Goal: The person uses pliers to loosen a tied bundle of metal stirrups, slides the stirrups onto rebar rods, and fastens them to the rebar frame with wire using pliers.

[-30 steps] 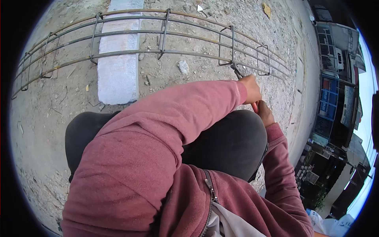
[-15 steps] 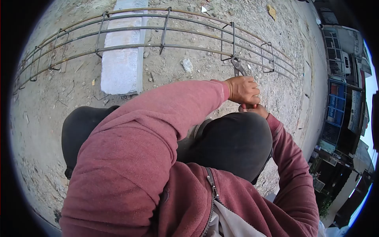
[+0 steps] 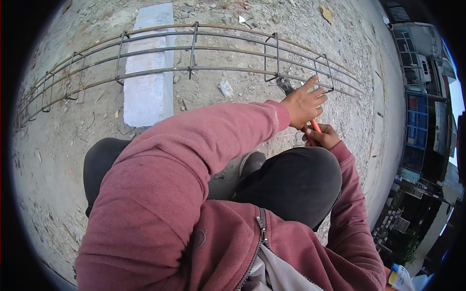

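Observation:
A steel rebar cage [image 3: 228, 50] of long bars and square stirrups stretches across the top. A pair of dark-jawed pincers [image 3: 285, 86] has its head at the lower bar, beside a stirrup's corner. Fingers spread, my left hand [image 3: 303, 103] lies over the middle of the tool, its palm side hidden. Just below it, my right hand [image 3: 324, 136] is closed around the pincers' handles, one of them with an orange-red grip [image 3: 315, 125]. A thin wire is faintly visible left of my right hand.
Under the cage lies a pale concrete block [image 3: 148, 99]. A whitish lump [image 3: 225, 88] and a yellowish piece [image 3: 326, 15] lie on the gravelly ground. My bent knees [image 3: 296, 182] are below the hands. Building fronts [image 3: 415, 121] line the far right.
My left hand has gone from closed around the tool to spread fingers. The orange-red handle now shows between the hands. The view has shifted slightly.

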Tool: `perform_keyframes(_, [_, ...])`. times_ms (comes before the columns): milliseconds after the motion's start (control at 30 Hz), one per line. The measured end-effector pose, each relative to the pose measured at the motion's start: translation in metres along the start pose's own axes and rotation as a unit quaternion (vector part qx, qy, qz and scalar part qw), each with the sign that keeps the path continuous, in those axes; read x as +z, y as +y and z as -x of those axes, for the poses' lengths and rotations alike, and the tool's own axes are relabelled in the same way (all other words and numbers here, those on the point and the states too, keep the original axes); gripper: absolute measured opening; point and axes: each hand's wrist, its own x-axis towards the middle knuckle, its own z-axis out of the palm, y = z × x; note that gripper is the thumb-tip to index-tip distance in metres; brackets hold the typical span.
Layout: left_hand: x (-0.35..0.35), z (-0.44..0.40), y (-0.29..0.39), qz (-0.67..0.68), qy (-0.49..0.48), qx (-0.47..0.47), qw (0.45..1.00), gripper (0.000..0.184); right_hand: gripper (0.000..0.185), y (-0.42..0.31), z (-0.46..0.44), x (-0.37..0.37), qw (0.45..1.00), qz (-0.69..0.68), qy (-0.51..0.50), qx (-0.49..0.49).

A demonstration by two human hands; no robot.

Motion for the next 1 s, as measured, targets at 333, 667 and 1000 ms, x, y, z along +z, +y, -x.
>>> perform_keyframes(333, [0.100, 0.043, 0.047, 0.448, 0.262, -0.430, 0.739, 0.053, 0.029, 0.106, -0.047, 0.029, 0.993, -0.095, 0.011, -0.070])
perform_keyframes(667, [0.090, 0.050, -0.010, 0.658, -0.045, -0.535, 0.527, 0.028, 0.042, 0.189, -0.086, 0.005, 0.980, -0.065, 0.120, -0.148])
perform_keyframes(1000, [0.060, -0.001, 0.004, 0.674, 0.157, -0.451, 0.563, 0.033, 0.040, 0.077, -0.120, 0.040, 0.885, -0.325, -0.219, -0.250])
